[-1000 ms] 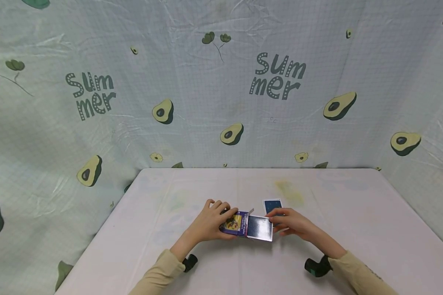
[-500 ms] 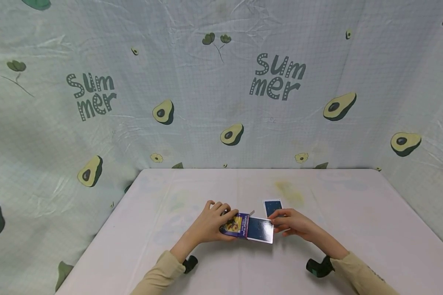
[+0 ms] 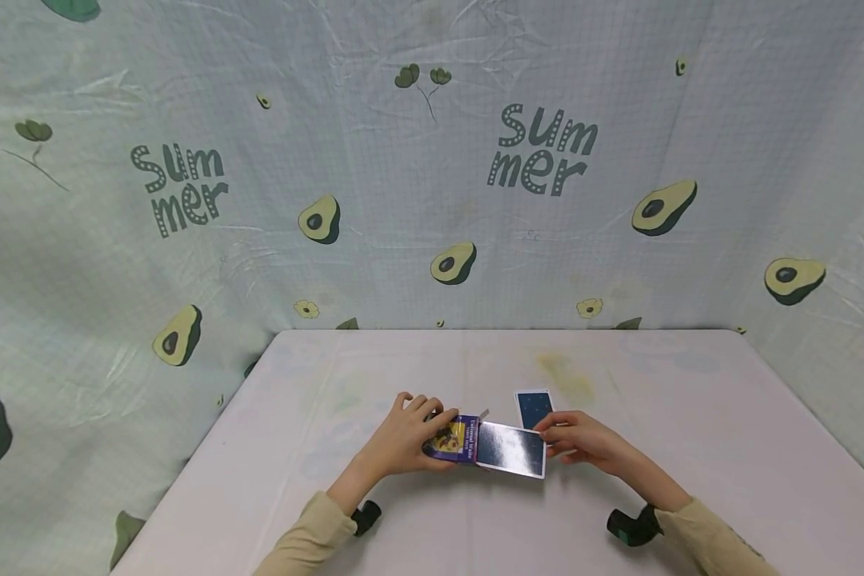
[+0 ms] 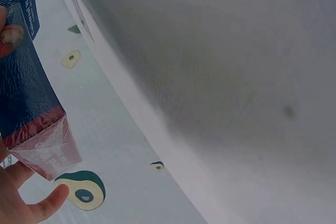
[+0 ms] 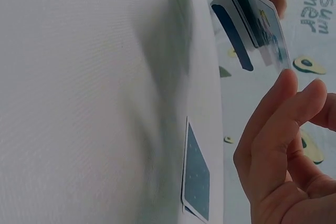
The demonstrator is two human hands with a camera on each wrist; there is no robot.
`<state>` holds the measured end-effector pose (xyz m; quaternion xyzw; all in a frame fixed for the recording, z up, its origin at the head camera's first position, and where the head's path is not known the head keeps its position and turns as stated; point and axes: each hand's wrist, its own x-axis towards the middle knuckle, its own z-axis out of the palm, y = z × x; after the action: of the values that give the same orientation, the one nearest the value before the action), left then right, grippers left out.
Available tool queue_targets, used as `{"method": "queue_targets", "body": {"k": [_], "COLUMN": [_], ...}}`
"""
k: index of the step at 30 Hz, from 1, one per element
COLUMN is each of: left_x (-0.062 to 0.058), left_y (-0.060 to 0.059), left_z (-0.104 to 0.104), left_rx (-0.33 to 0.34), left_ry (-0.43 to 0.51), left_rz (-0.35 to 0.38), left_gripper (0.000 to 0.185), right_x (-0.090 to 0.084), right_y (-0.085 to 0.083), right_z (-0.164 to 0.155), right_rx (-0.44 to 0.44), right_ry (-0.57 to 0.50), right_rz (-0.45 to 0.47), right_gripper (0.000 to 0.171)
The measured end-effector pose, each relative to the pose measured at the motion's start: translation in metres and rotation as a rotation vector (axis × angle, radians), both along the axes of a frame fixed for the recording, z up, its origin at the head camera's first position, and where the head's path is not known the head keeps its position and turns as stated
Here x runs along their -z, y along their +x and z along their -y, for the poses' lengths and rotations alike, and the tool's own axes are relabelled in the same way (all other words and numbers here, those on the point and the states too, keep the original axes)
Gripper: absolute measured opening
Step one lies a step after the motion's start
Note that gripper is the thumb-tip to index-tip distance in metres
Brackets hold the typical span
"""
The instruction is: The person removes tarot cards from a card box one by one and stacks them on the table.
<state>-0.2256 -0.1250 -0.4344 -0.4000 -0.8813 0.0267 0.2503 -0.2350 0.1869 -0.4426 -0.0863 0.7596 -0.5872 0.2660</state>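
Note:
My left hand (image 3: 406, 438) grips a purple and yellow tarot card box (image 3: 458, 442), held above the table with its mouth facing right. Out of that mouth slants a dark blue-backed card (image 3: 511, 450), most of its length showing. The fingertips of my right hand (image 3: 586, 440) pinch its upper right corner. In the right wrist view the card (image 5: 270, 32) shows a picture on its other face, and the box's flap (image 5: 235, 40) hangs open. Crinkled clear wrap (image 4: 50, 150) covers the box's end in the left wrist view.
Just behind my right hand, blue-backed cards (image 3: 531, 406) lie on the white table (image 3: 374, 364), one slightly askew beneath another in the right wrist view. An avocado-print cloth (image 3: 374, 160) hangs behind the table. Each wrist wears a black camera (image 3: 632, 526).
My right hand has drawn the card further out of the box, to the right. The left hand with the box has shifted slightly left.

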Motion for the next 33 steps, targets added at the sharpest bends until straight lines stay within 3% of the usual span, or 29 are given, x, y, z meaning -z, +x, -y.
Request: {"method": "queue_targets", "body": {"k": [20,28,33], "left_x": [0.0,0.001,0.001], "left_y": [0.0,-0.002,-0.002], "left_z": [0.002,0.003,0.003], "left_rx": [-0.007,-0.001,0.004], "left_ry": [0.007,0.02,0.03], "left_rz": [0.017,0.027,0.028], "left_gripper": [0.073,0.074,0.073], "right_x": [-0.006,-0.009,-0.009], "right_y": [0.001,0.002,0.003], "right_z": [-0.019,-0.027,-0.032], "right_rx": [0.04,0.048,0.045], "right_ry": [-0.018,-0.032,-0.054], "right_rz": [0.022,0.021,0.022], "right_gripper": [0.023,0.04,0.036]}}
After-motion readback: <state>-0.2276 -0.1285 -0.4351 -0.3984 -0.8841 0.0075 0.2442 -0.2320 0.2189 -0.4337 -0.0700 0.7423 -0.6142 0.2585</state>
